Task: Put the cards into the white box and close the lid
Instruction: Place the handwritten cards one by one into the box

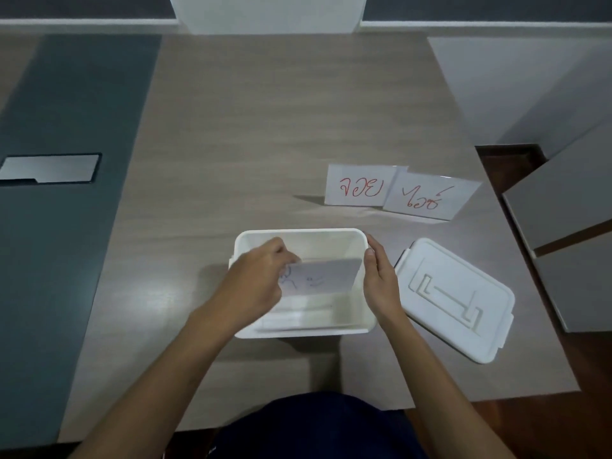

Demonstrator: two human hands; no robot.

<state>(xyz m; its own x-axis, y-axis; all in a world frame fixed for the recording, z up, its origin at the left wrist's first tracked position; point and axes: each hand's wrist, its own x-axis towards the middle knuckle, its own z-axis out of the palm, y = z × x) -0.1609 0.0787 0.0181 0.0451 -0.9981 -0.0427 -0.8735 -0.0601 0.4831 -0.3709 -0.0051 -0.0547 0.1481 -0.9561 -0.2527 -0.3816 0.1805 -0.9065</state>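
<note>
A: Where are the cards?

B: One card (pixel 323 274) is over the open white box (pixel 371 321), tilted, with blurred marks on its face. The left hand (pixel 256 281) pinches its left edge, fingers closed on it. At least one more card lies flat on the box floor (pixel 298 321).

A: And the right hand?

B: The right hand (pixel 381 279) rests against the box's right wall, fingers together along the rim. I can't tell whether it touches the held card's right edge.

A: Any cards outside?

B: Two cards with red writing (pixel 359 187) (pixel 427 197) lie on the wooden table (pixel 281 127) beyond the box, to the right, overlapping slightly.

A: The lid?

B: The lid (pixel 453 299) lies flat on the table just right of the box, near the table edge, its raised pattern facing up.
</note>
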